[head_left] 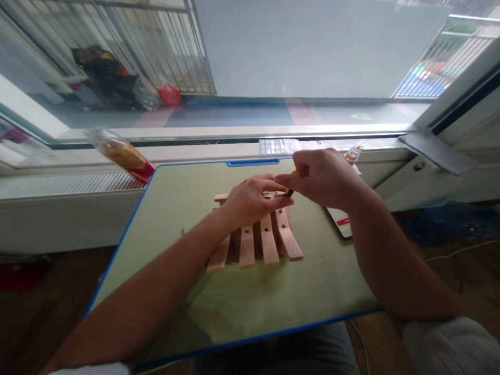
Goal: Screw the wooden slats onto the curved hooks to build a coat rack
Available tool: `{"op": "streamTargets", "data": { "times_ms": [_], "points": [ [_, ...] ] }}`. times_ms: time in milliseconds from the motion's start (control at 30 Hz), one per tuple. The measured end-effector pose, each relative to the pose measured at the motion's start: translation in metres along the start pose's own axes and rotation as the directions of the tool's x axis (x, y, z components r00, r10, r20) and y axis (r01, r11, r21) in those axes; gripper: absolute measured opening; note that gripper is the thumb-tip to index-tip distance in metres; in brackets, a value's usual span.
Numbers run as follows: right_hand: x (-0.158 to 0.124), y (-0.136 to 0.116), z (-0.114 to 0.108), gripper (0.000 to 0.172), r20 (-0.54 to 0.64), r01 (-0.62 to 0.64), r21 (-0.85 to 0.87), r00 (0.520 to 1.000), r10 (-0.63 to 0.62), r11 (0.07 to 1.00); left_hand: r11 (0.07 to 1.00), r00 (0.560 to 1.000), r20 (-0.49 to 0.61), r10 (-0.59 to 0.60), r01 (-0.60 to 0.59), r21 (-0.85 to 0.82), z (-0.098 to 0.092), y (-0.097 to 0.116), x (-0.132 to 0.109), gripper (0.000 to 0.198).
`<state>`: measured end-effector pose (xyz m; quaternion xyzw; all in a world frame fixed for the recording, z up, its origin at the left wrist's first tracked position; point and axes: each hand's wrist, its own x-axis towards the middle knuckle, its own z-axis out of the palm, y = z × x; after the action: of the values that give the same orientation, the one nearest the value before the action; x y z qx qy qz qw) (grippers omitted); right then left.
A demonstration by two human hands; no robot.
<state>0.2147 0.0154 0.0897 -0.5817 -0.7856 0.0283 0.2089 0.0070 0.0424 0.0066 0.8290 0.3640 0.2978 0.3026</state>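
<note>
A small frame of wooden slats [247, 250] lies on the table, several pale bars side by side with dark holes in them. My right hand [326, 177] is closed around the yellow and black handle of a screwdriver [289, 191], tilted over the rightmost slat [291, 245]. Near a hole in that slat, a small metal piece shows below the handle. My left hand [250, 200] lies across the slats, its thumb and forefinger closed about the black lower part of the screwdriver. It hides the upper middle of the wooden piece.
The pale table [172, 208] has a blue rim. A bottle with a red label [128, 159] leans beyond its left corner. A clear plastic box [275, 146] lies on the sill. A dark-edged flat object [339, 221] is partly behind my right forearm.
</note>
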Motion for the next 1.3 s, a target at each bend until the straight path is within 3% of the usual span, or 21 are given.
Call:
{"op": "streamTargets", "data": {
  "times_ms": [200, 367, 433, 667, 933, 1100, 1300],
  "points": [
    [-0.003, 0.004, -0.010, 0.045, 0.101, 0.001, 0.104, 0.995, -0.012, 0.995, 1.000, 0.999, 0.041, 0.015, -0.015, 0.001, -0.004, 0.003, -0.001, 0.035],
    [-0.008, 0.010, -0.025, 0.035, 0.224, 0.146, 0.290, 0.951, -0.215, 0.946, 1.000, 0.999, 0.052, 0.013, -0.013, -0.005, -0.004, 0.001, 0.000, 0.032],
    [-0.008, 0.011, -0.026, 0.029, 0.229, 0.161, 0.296, 0.945, -0.233, 0.941, 1.000, 0.998, 0.056, 0.017, -0.018, 0.010, -0.004, 0.000, 0.000, 0.033],
    [-0.006, 0.007, -0.020, 0.022, 0.153, 0.177, 0.198, 0.966, -0.209, 0.964, 0.994, 0.997, 0.060, 0.048, -0.054, 0.095, -0.004, 0.000, 0.000, 0.035],
    [-0.007, -0.001, -0.013, 0.019, 0.085, 0.094, 0.197, 0.990, -0.113, 0.976, 1.000, 0.999, 0.045, 0.005, -0.006, 0.024, -0.003, 0.004, 0.000, 0.041],
    [-0.005, -0.002, -0.010, 0.039, 0.046, 0.031, 0.124, 0.998, -0.037, 0.992, 1.000, 0.999, 0.026, 0.021, -0.022, 0.009, -0.002, 0.004, 0.000, 0.037],
    [-0.002, 0.002, -0.008, 0.046, 0.057, 0.004, 0.093, 0.998, -0.009, 0.996, 1.000, 0.999, 0.042, 0.017, -0.018, 0.025, -0.003, 0.003, -0.001, 0.036]
  ]
}}
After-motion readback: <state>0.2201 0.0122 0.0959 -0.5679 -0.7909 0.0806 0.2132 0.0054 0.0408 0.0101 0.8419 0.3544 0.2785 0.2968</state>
